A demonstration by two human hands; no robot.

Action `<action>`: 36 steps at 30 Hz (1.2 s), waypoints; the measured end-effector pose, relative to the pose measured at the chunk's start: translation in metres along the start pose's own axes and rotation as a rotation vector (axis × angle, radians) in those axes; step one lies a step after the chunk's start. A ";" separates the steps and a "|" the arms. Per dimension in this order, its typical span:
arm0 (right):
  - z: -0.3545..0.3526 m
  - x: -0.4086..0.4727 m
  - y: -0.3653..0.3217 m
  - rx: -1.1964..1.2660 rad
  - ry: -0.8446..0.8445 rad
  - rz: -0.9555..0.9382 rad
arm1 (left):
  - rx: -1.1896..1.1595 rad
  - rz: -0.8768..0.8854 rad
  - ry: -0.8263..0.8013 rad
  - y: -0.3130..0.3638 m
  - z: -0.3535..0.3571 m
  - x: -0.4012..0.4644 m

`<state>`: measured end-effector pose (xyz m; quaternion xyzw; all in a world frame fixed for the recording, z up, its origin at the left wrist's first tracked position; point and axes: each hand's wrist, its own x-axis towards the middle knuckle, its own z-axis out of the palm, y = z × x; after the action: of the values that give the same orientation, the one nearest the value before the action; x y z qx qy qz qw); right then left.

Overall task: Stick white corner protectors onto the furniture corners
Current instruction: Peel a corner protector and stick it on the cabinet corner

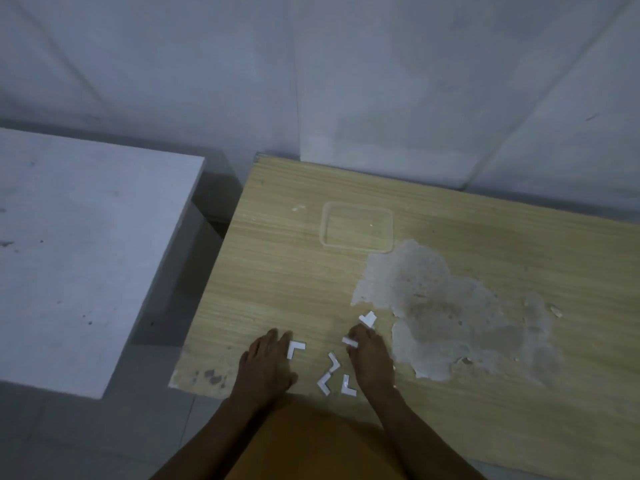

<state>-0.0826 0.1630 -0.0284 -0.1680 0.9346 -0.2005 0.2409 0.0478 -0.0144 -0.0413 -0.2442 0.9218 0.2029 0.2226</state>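
Observation:
Several white L-shaped corner protectors lie near the front edge of the wooden table [311, 271]. One protector [295, 348] rests flat beside the fingertips of my left hand [268, 363], which lies palm down with its fingers apart. My right hand [370, 355] pinches a small white protector [349, 341] between its fingertips. Another protector [368, 319] sits just beyond that hand. Between my hands lie three more: one [333, 362], one [324, 383] and one [347, 386].
A clear plastic container [357, 227] stands further back on the table. A large patch of peeled veneer [446, 306] spreads to the right. A white table [86, 244] stands to the left across a gap. Walls close off the back.

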 end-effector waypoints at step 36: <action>-0.162 -0.098 -0.073 1.122 0.045 -0.102 | -1.150 0.224 0.309 0.142 -0.157 -0.075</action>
<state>-0.0697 0.1879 0.1724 -0.0549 0.6804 -0.6817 0.2635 -0.0193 0.0505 0.1630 -0.2536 0.7061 0.6528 -0.1043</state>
